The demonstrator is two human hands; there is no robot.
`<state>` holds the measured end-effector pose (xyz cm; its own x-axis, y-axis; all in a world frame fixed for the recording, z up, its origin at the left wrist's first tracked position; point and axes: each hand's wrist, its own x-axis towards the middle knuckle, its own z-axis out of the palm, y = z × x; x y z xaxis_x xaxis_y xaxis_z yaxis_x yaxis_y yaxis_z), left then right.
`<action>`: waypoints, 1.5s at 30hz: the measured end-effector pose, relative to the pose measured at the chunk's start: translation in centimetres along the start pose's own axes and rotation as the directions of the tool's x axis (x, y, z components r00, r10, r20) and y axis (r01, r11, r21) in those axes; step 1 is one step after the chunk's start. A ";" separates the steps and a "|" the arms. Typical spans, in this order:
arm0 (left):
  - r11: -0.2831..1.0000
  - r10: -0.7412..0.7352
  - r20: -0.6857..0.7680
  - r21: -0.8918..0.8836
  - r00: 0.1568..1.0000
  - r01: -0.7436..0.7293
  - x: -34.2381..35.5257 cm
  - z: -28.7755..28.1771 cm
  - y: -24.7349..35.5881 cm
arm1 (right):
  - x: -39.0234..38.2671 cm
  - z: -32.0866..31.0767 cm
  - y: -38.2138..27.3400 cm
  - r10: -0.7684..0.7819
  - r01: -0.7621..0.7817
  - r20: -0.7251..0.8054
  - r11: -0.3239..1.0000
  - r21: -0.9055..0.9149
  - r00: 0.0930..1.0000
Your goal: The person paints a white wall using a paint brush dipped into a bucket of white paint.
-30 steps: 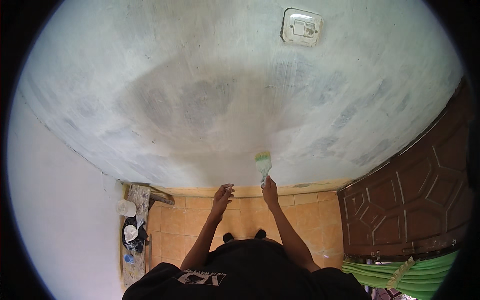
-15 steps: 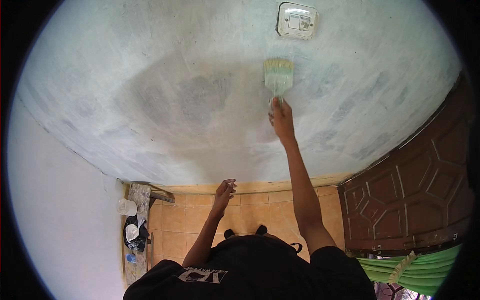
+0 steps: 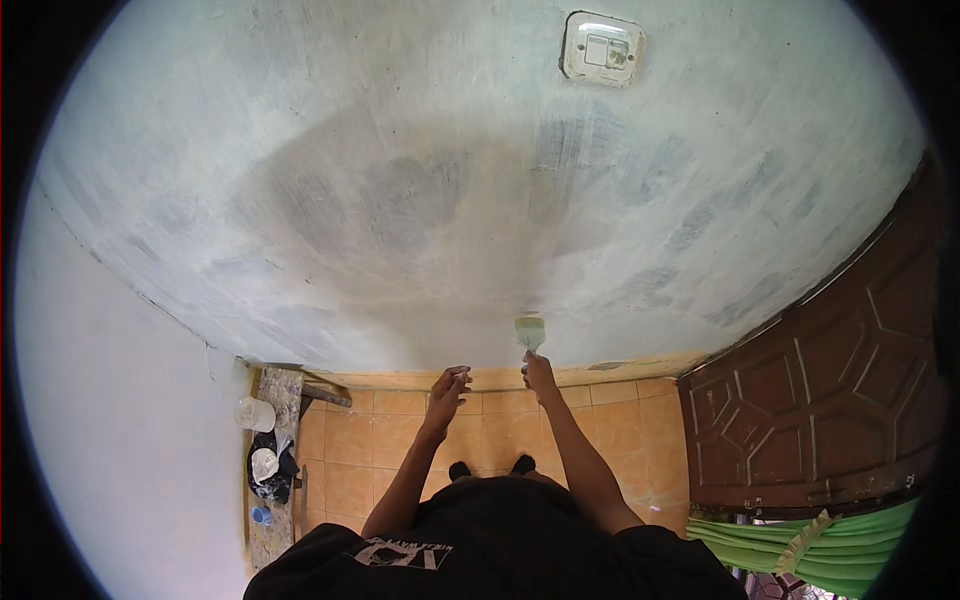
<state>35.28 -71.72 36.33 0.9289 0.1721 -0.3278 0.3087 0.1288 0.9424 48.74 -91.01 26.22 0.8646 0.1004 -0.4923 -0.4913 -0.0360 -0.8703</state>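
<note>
My right hand [image 3: 539, 377] grips the handle of a wide flat paintbrush [image 3: 530, 334], bristles pointing up, at the lower part of the wall. Pale paint coats the brush; whether its bristles touch the wall is hard to tell. To its left, my left hand [image 3: 447, 396] hangs in front of the wall's base, fingers loosely bent and apart, with no clear object in it. The wall [image 3: 450, 240] facing me carries uneven whitish paint with darker grey patches, and a shadow falls across its middle.
A white switch plate [image 3: 603, 49] sits high on the wall. At left, a paint-stained wooden bench [image 3: 277, 400] holds a whitish bucket [image 3: 256, 414], a dark bag [image 3: 268, 484] and a blue cup [image 3: 261, 516]. A brown door [image 3: 820, 390] and green curtain [image 3: 860, 540] stand right, above orange floor tiles [image 3: 620, 430].
My right hand has brought the paintbrush down from below the switch plate to the bottom of the wall, bending that arm. My left hand has barely moved.
</note>
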 end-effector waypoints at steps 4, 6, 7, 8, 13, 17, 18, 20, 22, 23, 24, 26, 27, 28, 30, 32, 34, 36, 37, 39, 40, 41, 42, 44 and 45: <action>1.000 -0.017 0.002 -0.005 1.000 0.017 -0.4 0.1 -0.1 | -1.0 0.1 -5.4 0.012 -0.012 -0.004 0.995 0.095 1.000; 1.000 -0.020 -0.008 -0.007 1.000 0.020 -0.7 -0.4 -0.5 | -3.5 0.4 -9.8 -0.045 0.036 0.075 0.993 0.111 0.996; 1.000 -0.017 -0.010 -0.011 1.000 0.017 -0.5 -0.4 -0.4 | -5.0 0.5 -11.8 -0.049 0.041 0.075 0.993 0.110 0.996; 1.000 -0.014 -0.006 -0.012 1.000 0.014 -0.2 -0.5 -0.4 | -6.5 0.4 -13.4 -0.099 0.082 0.105 0.984 0.157 0.990; 0.999 -0.024 -0.006 -0.028 1.000 0.024 -0.2 0.1 -0.2 | -13.8 0.8 -23.3 -0.281 0.247 0.142 0.945 0.213 0.949; 0.999 -0.042 -0.006 -0.026 0.999 0.042 0.4 0.6 0.0 | -17.0 1.3 -29.1 -0.435 0.408 0.108 0.890 0.203 0.894; 0.999 -0.026 -0.002 -0.023 1.000 0.026 0.6 0.7 0.0 | -17.5 1.5 -30.5 -0.473 0.457 0.041 0.868 0.196 0.880; 1.000 -0.014 0.011 -0.016 1.000 0.015 0.6 0.8 -0.3 | -17.1 1.2 -33.1 -0.523 0.506 0.072 0.845 0.172 0.849; 1.000 -0.001 0.024 -0.022 1.000 0.002 0.7 0.8 -0.5 | -15.4 1.5 -33.8 -0.573 0.557 0.106 0.817 0.151 0.813; 1.000 0.001 0.030 -0.020 1.000 -0.001 0.7 0.9 -0.4 | -12.8 1.7 -32.7 -0.664 0.660 0.030 0.747 0.079 0.747; 1.000 -0.002 0.029 -0.023 1.000 0.002 0.5 1.1 -0.4 | -10.3 1.7 -31.3 -0.747 0.747 -0.037 0.665 -0.003 0.664; 1.000 0.001 0.013 -0.029 1.000 -0.001 0.3 1.0 -0.4 | -6.4 1.7 -26.7 -0.742 0.727 -0.085 0.669 -0.155 0.665; 1.000 -0.009 0.001 -0.027 1.000 0.009 0.0 0.5 -0.6 | -6.0 2.5 -24.4 -0.712 0.707 -0.081 0.702 -0.085 0.698; 1.000 -0.016 0.003 -0.023 1.000 0.016 -0.1 0.5 -0.7 | -4.4 2.1 -21.3 -0.719 0.715 -0.058 0.695 -0.083 0.692; 1.000 -0.020 0.000 -0.022 1.000 0.020 -0.3 0.2 -0.6 | -2.6 2.4 -15.0 -0.696 0.698 -0.095 0.716 -0.020 0.711; 0.999 -0.029 -0.008 -0.018 1.000 0.029 -0.6 -0.2 -0.5 | -1.7 2.3 -9.3 -0.616 0.604 -0.072 0.786 -0.135 0.785; 1.000 -0.014 0.017 -0.017 1.000 0.015 -0.3 0.6 -0.1 | 0.5 0.2 -3.3 -0.579 0.555 -0.091 0.807 -0.201 0.810; 1.000 -0.016 0.010 -0.013 1.000 0.016 -0.3 0.4 -0.2 | 1.0 -0.2 0.5 -0.366 0.350 -0.094 0.924 -0.154 0.926; 1.000 -0.013 0.001 -0.010 1.000 0.013 -0.4 0.1 -0.2 | 0.7 0.0 0.7 -0.137 0.127 -0.081 0.986 -0.111 0.987; 1.000 -0.016 -0.002 -0.004 1.000 0.016 -0.7 0.2 -0.2 | 0.9 -0.2 0.4 -0.132 0.125 -0.086 0.989 -0.081 0.988; 1.000 -0.022 -0.004 0.001 1.000 0.022 -0.7 0.1 -0.2 | 0.8 -0.1 -0.4 -0.125 0.121 -0.091 0.991 -0.052 0.988; 1.000 -0.021 -0.007 0.001 1.000 0.021 -0.6 0.0 -0.3 | 0.5 0.0 -1.9 -0.126 0.122 -0.088 0.991 -0.053 0.988; 1.000 -0.019 -0.009 -0.006 1.000 0.019 -0.7 -0.3 -0.7 | -0.4 0.4 -4.2 -0.106 0.106 -0.064 0.994 -0.006 0.992; 1.000 -0.017 -0.011 -0.016 1.000 0.017 -0.8 -0.7 -1.1 | -3.6 0.6 -8.9 -0.084 0.083 0.005 0.992 0.097 0.996; 1.000 -0.021 -0.006 -0.016 1.000 0.021 -0.7 -0.5 -1.0 | -5.1 0.4 -10.9 -0.089 0.088 0.000 0.992 0.094 0.996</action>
<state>34.21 -71.52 35.60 0.9211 0.1750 -0.3479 0.3247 0.1481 0.9342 49.71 -90.74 38.24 0.9048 0.1030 -0.4133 -0.4208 0.0671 -0.9046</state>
